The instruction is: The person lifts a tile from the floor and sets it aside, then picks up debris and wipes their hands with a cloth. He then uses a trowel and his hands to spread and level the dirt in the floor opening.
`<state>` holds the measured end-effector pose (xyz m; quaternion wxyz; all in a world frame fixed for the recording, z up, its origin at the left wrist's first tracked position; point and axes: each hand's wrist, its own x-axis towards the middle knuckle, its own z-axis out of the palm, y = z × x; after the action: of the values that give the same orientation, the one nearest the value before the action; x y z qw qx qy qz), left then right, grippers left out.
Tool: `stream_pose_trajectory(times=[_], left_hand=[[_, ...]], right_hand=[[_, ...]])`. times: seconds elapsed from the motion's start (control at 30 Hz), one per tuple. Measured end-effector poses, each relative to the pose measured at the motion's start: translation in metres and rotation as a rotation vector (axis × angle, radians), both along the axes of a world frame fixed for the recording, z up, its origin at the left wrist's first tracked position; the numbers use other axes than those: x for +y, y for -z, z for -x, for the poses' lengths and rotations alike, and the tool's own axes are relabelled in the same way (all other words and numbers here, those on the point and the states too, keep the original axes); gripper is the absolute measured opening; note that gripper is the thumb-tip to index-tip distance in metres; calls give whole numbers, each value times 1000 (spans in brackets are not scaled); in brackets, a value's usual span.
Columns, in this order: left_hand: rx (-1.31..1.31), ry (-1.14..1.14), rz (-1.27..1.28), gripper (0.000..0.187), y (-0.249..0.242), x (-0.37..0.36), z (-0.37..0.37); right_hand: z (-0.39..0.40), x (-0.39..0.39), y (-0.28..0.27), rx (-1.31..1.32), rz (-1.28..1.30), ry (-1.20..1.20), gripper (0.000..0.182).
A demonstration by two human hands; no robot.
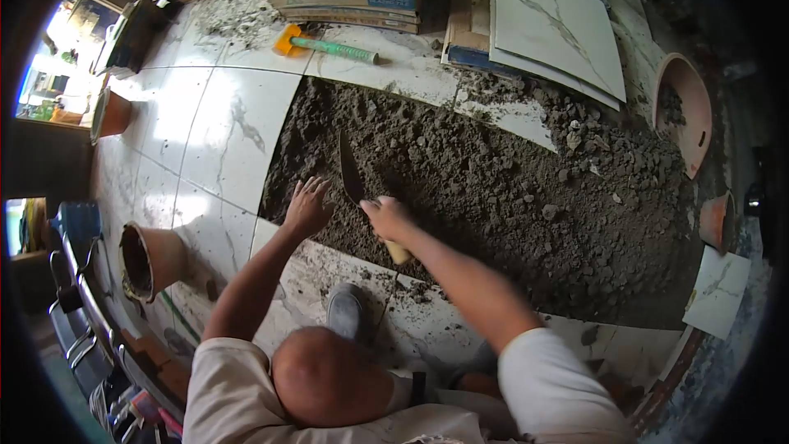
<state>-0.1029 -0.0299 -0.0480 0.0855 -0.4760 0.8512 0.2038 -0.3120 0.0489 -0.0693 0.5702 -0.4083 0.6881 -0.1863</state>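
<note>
My right hand [388, 220] is closed round a trowel [350, 171], whose narrow dark blade points away from me over the grey mortar bed [493, 189]. The yellow end of its handle shows below my palm. To the left, my left hand [308, 207] hovers low at the near left part of the bed, fingers spread and stretched forward, holding nothing. The mortar looks crumbly and uneven, with loose lumps heaped toward the right. Along its left side it borders on laid white marbled tiles [234, 127].
A rubber mallet [325, 46] with an orange head and green handle lies beyond the bed. Boxed tiles [345, 8] and loose marbled tiles [559, 25] are stacked behind. Buckets [153, 261] stand left; a pink basin [682, 111] leans at right. My shoe [346, 311] rests near the bed.
</note>
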Motion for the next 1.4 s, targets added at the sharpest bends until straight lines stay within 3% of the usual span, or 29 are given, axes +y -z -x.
stream_pose_trajectory(times=[0.03, 0.1, 0.17, 0.23, 0.27, 0.3, 0.4, 0.53, 0.67, 0.77, 0.87, 0.93, 0.97, 1.03, 1.13, 1.2, 1.27, 1.33, 1.4], left_hand=[[54, -40, 28, 56, 18, -3, 6], [120, -81, 34, 54, 47, -10, 13], [268, -72, 169, 54, 65, -15, 25], [309, -9, 181, 55, 69, -22, 43], [330, 44, 211, 56, 69, -27, 51], [320, 55, 184, 59, 68, -30, 61], [306, 59, 155, 61, 71, -37, 90], [317, 116, 189, 65, 75, -44, 114], [357, 70, 148, 67, 92, -32, 138], [404, 129, 55, 61, 96, -13, 154], [562, 236, -4, 49, 87, 7, 162], [856, -111, -273, 37, 74, 10, 159], [953, -270, -213, 30, 72, 11, 156], [909, -386, -85, 31, 75, 3, 137], [811, -392, 86, 31, 71, -9, 105], [798, -380, 133, 31, 83, -17, 89], [761, -400, 208, 30, 87, -21, 82], [768, -384, 217, 31, 87, -26, 81], [765, -273, 300, 33, 92, -23, 84]], right_hand=[[-1, -1, 9, 19, -15, 11, 43], [-3, 0, 26, -24, -68, 382, 46], [29, 28, 18, 321, 21, 204, 47], [69, 54, -2, 336, -52, 244, 51], [81, 65, -7, 97, -248, 495, 48], [94, 72, -18, -101, -289, 577, 44], [109, 91, -38, 50, -219, 675, 41], [190, 157, -39, 213, -327, 808, 37], [267, 225, -54, 233, -255, 1090, 39], [254, 215, -83, 385, -295, 959, 40], [147, 138, -100, 258, -349, 678, 41], [81, 99, -62, 357, -175, 386, 43], [50, 83, -42, 520, 139, 372, 44], [37, 46, -26, 403, -52, 282, 44], [77, 57, -30, 394, -251, 321, 42], [97, 84, -32, 482, -248, 377, 44], [143, 135, 9, 509, -252, 599, 36], [182, 161, -35, 288, -323, 893, 42], [213, 186, -55, 278, -286, 1090, 42]])
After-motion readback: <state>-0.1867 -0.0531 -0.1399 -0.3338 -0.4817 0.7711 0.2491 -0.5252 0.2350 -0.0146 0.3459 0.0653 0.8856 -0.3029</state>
